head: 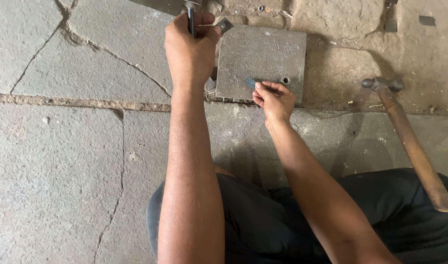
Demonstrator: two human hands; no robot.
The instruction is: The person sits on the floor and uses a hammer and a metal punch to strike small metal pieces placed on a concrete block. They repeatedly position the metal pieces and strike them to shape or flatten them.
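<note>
A: Under the right hand (275, 100), what is in place?

B: A small, flat, bluish metal piece (250, 82) lies on the grey steel block (260, 58). The fingertips of the right hand pinch its near edge and hold it flat against the block. A round hole in the block (285, 79) sits just beside the fingers, to their right.

A: State of the left hand (189, 49)?

B: Clenched around a thin dark steel rod (190, 19), probably a punch or chisel. The rod stands roughly upright in the fist, off the far left corner of the block. A second small metal piece (224, 24) shows just beside the thumb; contact cannot be confirmed.

A: Where is the hammer (410, 142)?

B: Well apart from the right hand, to its right. It lies on the stone floor (62, 171), head away from the person, wooden handle pointing back toward the knee. Neither hand touches it.

A: Progress assessment?

B: Judged from the layout: the workpiece is positioned on the block and the rod is in hand, so the setting-up appears mostly complete. The rod tip is not on the workpiece, and the hammer is not picked up, so any striking appears not yet begun. No mark on the bluish piece can be made out at this size.
</note>
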